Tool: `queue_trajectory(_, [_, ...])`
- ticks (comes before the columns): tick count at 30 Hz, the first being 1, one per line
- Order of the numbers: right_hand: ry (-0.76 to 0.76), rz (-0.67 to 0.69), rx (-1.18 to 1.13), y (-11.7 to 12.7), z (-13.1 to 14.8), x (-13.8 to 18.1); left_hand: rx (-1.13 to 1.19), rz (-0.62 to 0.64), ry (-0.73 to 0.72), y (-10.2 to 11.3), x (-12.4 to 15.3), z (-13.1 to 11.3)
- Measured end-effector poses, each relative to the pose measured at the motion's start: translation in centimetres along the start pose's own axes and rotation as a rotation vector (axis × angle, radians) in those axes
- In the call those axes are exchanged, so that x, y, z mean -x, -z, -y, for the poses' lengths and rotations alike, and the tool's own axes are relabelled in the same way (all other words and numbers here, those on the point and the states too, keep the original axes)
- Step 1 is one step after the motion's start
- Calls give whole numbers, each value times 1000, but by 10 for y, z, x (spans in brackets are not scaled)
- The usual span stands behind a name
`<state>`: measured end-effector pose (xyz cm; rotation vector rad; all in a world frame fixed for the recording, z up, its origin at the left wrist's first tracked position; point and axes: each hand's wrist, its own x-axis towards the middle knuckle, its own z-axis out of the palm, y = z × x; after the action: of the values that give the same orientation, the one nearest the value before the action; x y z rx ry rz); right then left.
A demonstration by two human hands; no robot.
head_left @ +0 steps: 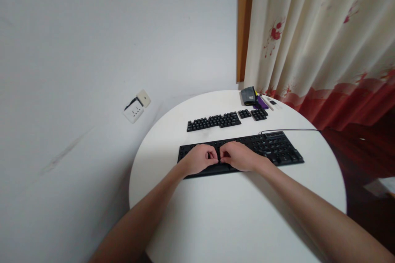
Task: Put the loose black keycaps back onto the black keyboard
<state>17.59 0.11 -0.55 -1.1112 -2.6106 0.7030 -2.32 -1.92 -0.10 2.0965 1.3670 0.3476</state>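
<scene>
A black keyboard point(271, 150) lies across the middle of a round white table point(234, 209). My left hand point(199, 159) and my right hand point(239, 156) rest side by side on its left-middle part, fingers curled and pinched together over the keys. What the fingertips hold, if anything, is too small to make out. Beyond the keyboard, loose black keycaps point(213, 121) are laid out in keyboard-shaped groups, with two smaller blocks point(258, 114) to their right.
At the table's far edge lie a grey pouch point(248, 95), a purple item point(262, 102) and a white stick-like object point(268, 102). The keyboard cable point(293, 130) runs off right. A curtain point(321, 37) hangs behind; a wall socket point(135, 109) sits left.
</scene>
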Motion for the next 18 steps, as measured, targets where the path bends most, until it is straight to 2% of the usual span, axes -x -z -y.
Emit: queue_trajectory(18, [26,-7,2,2,0,1,-15,-7,10,0,0,0])
